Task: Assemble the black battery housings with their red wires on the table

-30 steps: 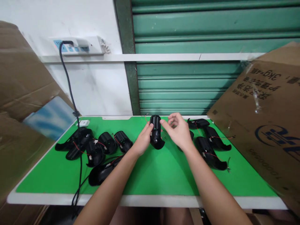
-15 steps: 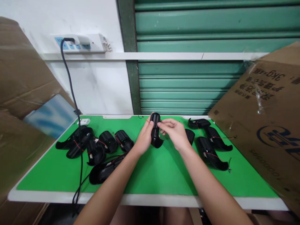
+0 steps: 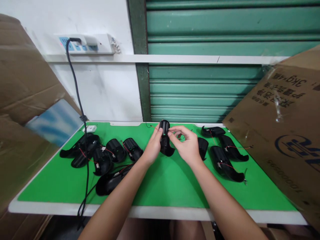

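Note:
Near the middle of the green-topped table (image 3: 170, 186), my left hand (image 3: 153, 146) is wrapped round the left side of a black curved plastic shell (image 3: 165, 143), its thumb on the shell's face. The shell is held up with its curved end toward me. My right hand (image 3: 185, 141) meets the shell's right edge, thumb and forefinger pinched together there; what they pinch is too small to make out. A thin wire with a reddish part (image 3: 153, 127) sticks out to the left behind my left hand.
Several black shells with red wires lie at the left (image 3: 115, 150) and right (image 3: 225, 163). A black cable (image 3: 76, 86) hangs from a power strip (image 3: 100, 43) across the table's left side. Cardboard boxes flank the table at left (image 3: 22, 66) and right (image 3: 282, 133).
My right hand's fingers have shifted slightly and are more bent at the shell's edge. The shell has moved a little to the left. My left hand keeps its hold.

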{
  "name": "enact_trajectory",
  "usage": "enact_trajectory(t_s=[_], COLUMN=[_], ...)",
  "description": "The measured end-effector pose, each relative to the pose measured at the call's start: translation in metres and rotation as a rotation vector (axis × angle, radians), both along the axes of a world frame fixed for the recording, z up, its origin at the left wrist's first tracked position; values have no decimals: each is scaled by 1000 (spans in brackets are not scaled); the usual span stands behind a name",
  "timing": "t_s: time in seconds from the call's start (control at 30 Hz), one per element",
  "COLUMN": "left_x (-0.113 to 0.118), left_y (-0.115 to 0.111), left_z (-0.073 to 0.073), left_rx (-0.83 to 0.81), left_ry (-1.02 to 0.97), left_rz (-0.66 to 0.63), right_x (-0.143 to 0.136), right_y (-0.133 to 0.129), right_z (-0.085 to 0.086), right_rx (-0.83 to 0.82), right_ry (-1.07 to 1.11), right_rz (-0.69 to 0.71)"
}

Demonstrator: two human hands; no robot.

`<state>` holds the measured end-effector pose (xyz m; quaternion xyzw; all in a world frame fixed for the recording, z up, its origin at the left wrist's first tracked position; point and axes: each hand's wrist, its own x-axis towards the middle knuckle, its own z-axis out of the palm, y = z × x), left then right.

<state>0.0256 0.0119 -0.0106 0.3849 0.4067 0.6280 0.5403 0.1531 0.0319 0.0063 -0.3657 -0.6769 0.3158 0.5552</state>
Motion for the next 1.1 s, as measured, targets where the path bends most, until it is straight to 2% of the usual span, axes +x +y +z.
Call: enact_trajectory(t_s=[0.17,0.37,0.73,1.1], left_x=[0,-1,0,2], left_y=[-1,-1,-4,-4], left_z=[2,4,4,1], left_rx=[7,-17,14,-31], left_ry=[26,123,158,117], left_rz=[-24,3,-25,-33], right_x=[5,18,20,17], right_y=[3,8,8,4], right_z=[1,4,-2,-14], right_rx=[125,360,307,383], right_ry=[-86,-422,-436,-506], right_rz=[74,189,172,-15])
